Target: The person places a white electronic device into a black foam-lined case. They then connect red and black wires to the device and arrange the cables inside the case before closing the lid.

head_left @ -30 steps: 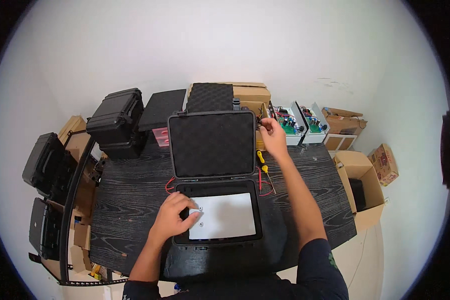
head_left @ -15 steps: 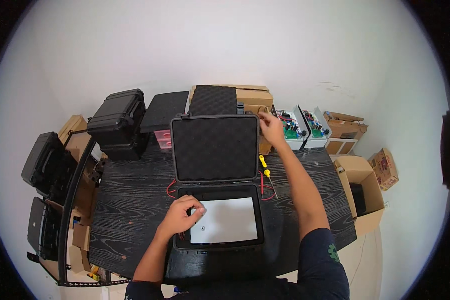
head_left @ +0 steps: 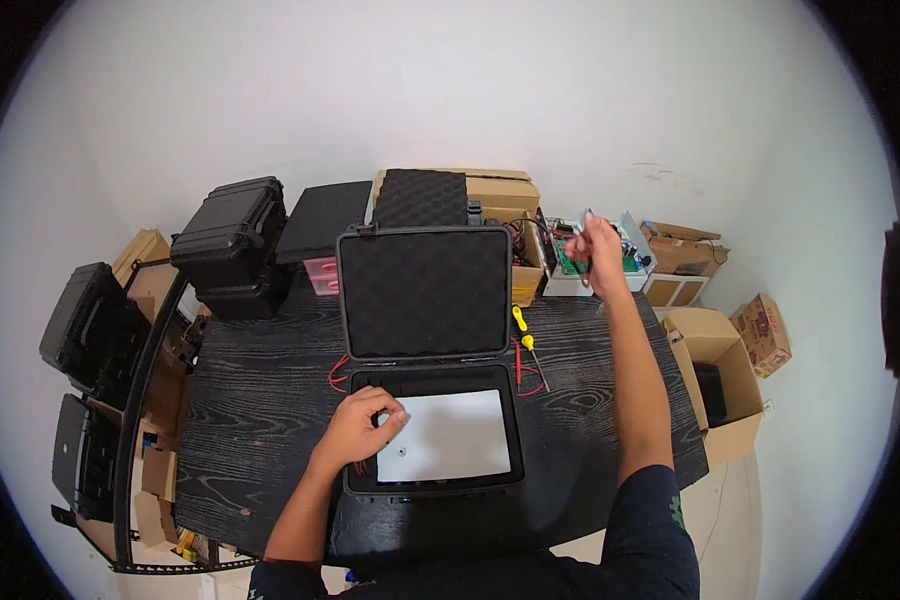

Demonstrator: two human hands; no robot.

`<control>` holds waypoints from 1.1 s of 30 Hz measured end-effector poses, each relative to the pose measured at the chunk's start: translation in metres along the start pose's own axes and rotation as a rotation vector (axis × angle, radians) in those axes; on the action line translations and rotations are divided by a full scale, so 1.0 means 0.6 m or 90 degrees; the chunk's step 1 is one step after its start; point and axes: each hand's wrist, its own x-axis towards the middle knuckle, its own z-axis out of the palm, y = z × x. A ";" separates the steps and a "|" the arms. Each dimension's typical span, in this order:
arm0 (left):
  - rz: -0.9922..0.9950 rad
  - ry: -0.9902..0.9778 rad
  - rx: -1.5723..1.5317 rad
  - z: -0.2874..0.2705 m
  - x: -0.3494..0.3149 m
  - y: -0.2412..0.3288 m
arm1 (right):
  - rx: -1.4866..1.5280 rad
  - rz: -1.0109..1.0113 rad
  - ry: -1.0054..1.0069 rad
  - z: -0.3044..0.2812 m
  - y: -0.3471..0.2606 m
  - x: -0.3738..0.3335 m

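- I have the left hand (head_left: 362, 425) over the left edge of the white panel (head_left: 455, 440), fingers curled with the thumb close, probably steadying it; whether it pinches anything, I can't tell.
- The panel lies flat inside the open black case (head_left: 517, 445) on the table (head_left: 590, 450); the far-side hinge lets the lid (head_left: 425, 290) stand upright, clear of it.
- My right hand (head_left: 602, 258) hangs far right, before the circuit boards (head_left: 633, 258), fingers bent; I can't tell if they hold something.
- The yellow-handled screwdriver (head_left: 528, 343) lies right, presumably within reach.
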 end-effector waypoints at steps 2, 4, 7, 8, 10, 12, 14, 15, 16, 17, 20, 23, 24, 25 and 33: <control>0.004 0.000 0.003 0.001 0.002 0.000 | -0.095 0.039 -0.054 -0.028 0.008 -0.025; 0.005 0.004 0.005 0.001 -0.002 -0.003 | -0.172 0.127 -0.075 -0.038 0.024 -0.051; -0.004 0.008 0.006 0.001 -0.005 -0.006 | -0.370 0.257 -0.134 -0.040 0.039 -0.067; -0.006 0.007 0.004 0.002 -0.003 -0.006 | -0.465 0.290 -0.159 -0.042 0.043 -0.068; -0.015 0.001 0.004 0.003 -0.002 -0.005 | -0.628 0.190 -0.131 -0.038 0.056 -0.063; -0.022 -0.004 0.005 0.002 -0.002 -0.004 | -0.741 -0.080 -0.024 -0.005 0.071 -0.049; -0.027 -0.004 0.006 -0.001 -0.003 0.001 | -0.693 -0.116 0.001 0.045 0.074 -0.015; -0.030 -0.013 0.007 -0.002 0.000 0.003 | -0.672 -0.157 -0.008 0.059 0.085 0.005; -0.032 -0.023 0.008 -0.003 0.001 0.007 | -0.650 -0.197 -0.017 0.072 0.096 0.023; -0.038 -0.032 0.010 -0.003 0.001 0.007 | -0.677 -0.163 -0.044 0.084 0.117 0.048; -0.014 0.002 0.023 -0.004 -0.005 0.000 | -0.816 -0.037 -0.151 0.149 0.160 0.098; -0.034 -0.003 0.031 -0.009 -0.009 0.006 | -1.032 0.147 -0.277 0.188 0.168 0.125; -0.018 -0.018 0.017 -0.002 0.003 0.007 | -1.047 0.156 -0.253 0.137 0.211 0.162; 0.015 -0.040 -0.010 0.010 0.021 0.004 | -1.074 0.175 -0.209 0.052 0.243 0.198; -0.017 -0.024 0.019 0.000 0.000 0.000 | -0.570 -0.272 0.054 0.087 0.148 0.116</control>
